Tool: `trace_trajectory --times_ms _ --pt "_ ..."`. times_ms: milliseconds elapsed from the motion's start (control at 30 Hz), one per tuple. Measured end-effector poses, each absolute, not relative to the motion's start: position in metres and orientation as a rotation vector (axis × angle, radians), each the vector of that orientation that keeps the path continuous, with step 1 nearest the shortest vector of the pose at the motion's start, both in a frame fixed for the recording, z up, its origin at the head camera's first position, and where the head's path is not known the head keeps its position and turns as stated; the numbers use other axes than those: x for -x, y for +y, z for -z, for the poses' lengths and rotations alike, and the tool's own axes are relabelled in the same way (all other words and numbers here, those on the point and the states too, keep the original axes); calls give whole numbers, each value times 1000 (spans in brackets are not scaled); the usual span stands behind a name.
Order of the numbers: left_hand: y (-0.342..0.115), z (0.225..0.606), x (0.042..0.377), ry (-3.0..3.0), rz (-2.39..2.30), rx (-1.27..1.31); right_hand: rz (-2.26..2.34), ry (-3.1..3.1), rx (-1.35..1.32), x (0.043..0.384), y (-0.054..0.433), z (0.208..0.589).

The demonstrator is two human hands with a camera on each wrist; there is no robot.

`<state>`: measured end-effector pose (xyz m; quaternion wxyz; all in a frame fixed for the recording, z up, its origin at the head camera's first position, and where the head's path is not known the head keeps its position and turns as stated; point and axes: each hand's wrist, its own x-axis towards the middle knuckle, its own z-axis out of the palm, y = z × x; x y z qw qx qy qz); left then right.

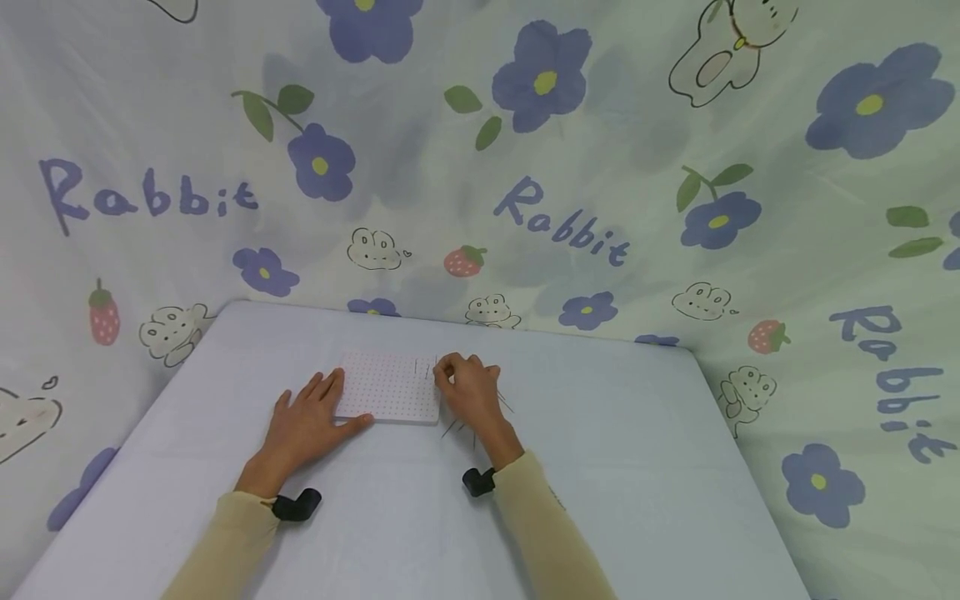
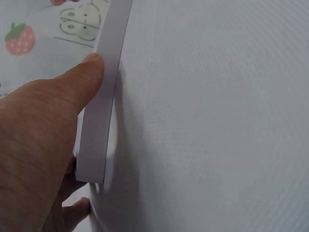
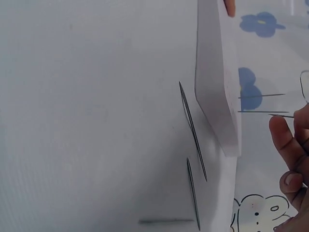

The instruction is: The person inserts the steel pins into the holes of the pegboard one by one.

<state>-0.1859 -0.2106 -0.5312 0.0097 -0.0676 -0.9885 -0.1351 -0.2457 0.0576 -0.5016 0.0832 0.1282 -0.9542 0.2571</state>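
A white board with a grid of small holes lies flat on the table. My left hand steadies its near left corner, the fingers along the left side; the thumb presses the near edge. Above the board's right side, my right hand pinches a thin dark needle, mostly hidden by the fingers. Beside it, thin needles stand upright from the board's far right part. Several loose needles lie on the table by the board's right edge, partly under the right hand.
The table has a white cover. A patterned curtain with flowers, rabbits and strawberries hangs behind and at both sides. Each wrist carries a small black camera, one on the left and one on the right.
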Motion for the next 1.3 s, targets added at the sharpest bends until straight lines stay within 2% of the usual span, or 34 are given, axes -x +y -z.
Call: trace_trajectory --times_ms 1300 --pt "-210 531 186 -3067 431 219 -616 -2853 -420 240 46 515"
